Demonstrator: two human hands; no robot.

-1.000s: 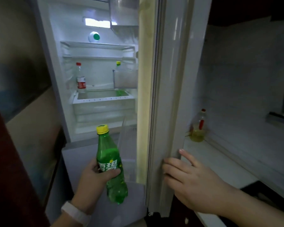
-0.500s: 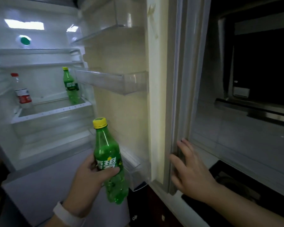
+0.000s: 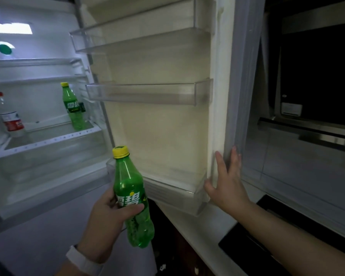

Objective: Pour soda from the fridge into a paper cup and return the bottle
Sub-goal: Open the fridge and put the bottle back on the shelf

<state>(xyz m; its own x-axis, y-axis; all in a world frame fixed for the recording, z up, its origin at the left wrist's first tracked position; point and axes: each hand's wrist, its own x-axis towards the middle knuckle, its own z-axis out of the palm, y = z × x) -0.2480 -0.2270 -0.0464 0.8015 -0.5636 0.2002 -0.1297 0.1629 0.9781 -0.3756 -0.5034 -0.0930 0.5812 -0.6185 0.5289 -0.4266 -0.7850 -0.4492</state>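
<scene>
Left hand point(image 3: 108, 222) gripped the bottle point(image 3: 130, 188) at 6 o'clock; right hand point(image 3: 226, 180) lay flat, fingers straight, against the door point(image 3: 161, 136) edge at 4 o'clock. An even push seemed best.

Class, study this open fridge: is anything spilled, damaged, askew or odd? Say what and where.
Nothing is spilled or toppled. The green soda bottle in the left hand is capped; the second green bottle and the red-labelled bottle stand upright inside. Only the door lining looks yellowed beside the white interior, perhaps from lighting.

A red-capped clear bottle point(image 3: 8, 116) stands upright; a black cooktop point(image 3: 245, 250) sits in the white table point(image 3: 201, 232).
</scene>
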